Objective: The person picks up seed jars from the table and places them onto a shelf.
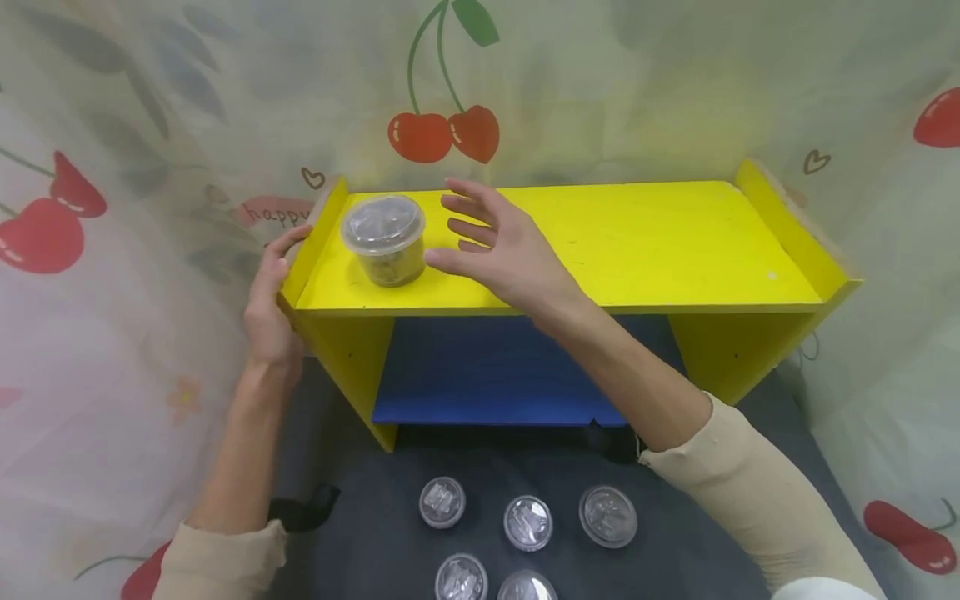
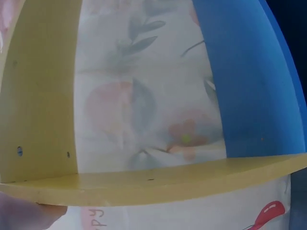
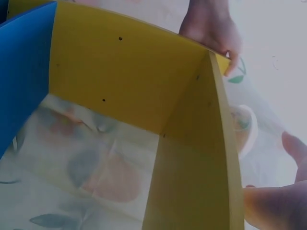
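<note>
Now your right hand (image 1: 506, 246), unclenched, hovers just right of the lidded tub (image 1: 386, 237); farther left of it, your left hand (image 1: 272, 304) clasps the yellow shelf (image 1: 645, 246).

Shelf top (image 1: 660, 242) yellow — lower board (image 1: 487, 367) blue — backdrop (image 1: 637, 92) cherry-printed.

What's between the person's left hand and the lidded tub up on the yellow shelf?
In the head view, a raised yellow side edge stands between the left hand and the lidded tub.
</note>
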A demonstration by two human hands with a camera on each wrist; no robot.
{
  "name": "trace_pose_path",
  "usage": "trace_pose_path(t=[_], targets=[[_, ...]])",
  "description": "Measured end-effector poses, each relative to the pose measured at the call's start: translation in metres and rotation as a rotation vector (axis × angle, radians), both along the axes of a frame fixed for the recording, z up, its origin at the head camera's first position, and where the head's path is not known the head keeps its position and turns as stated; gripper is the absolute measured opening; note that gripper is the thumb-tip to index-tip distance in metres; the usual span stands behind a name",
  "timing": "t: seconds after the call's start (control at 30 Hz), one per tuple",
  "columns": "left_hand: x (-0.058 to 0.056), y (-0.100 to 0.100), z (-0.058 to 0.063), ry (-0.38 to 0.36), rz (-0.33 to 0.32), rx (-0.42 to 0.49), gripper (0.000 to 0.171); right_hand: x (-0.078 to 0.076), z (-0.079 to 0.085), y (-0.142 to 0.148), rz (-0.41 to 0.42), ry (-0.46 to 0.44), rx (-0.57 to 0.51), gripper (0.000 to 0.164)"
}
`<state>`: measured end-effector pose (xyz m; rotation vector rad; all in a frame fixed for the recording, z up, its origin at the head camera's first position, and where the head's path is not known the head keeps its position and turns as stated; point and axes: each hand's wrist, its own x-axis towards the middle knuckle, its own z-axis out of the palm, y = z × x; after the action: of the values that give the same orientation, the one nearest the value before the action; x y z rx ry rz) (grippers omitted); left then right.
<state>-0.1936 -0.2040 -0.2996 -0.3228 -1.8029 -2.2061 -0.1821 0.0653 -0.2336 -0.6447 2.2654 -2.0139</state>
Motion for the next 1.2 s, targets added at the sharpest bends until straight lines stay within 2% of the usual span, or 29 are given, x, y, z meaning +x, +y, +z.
trace_pose_path(t=[0.2, 0.5, 0.67, 0.83, 1.03, 1.2], targets=[[0.004, -0.004, 0.011, -0.073, -0.037, 0.009, 0.043, 0.016, 0.000, 0.017, 0.034, 0.026, -0.015, 0.074], [0.001, 0.001, 0.023, -0.119, -0.051, -0.003, 0.042, 0.041, 0.002, 0.043, 0.067, 0.052, -0.015, 0.072], [0.001, 0.003, 0.021, -0.142, -0.041, -0.003, 0.041, 0.056, -0.005, 0.055, 0.102, 0.048, -0.015, 0.070], [0.002, 0.006, 0.019, -0.123, -0.021, 0.004, 0.040, 0.069, -0.016, 0.067, 0.116, 0.037, -0.016, 0.068], [0.004, 0.008, 0.019, -0.086, 0.016, 0.023, 0.039, 0.078, -0.026, 0.077, 0.100, 0.034, -0.008, 0.067], [0.004, 0.008, 0.018, -0.085, 0.034, -0.018, 0.039, 0.084, -0.035, 0.086, 0.102, 0.040, -0.041, 0.065]])
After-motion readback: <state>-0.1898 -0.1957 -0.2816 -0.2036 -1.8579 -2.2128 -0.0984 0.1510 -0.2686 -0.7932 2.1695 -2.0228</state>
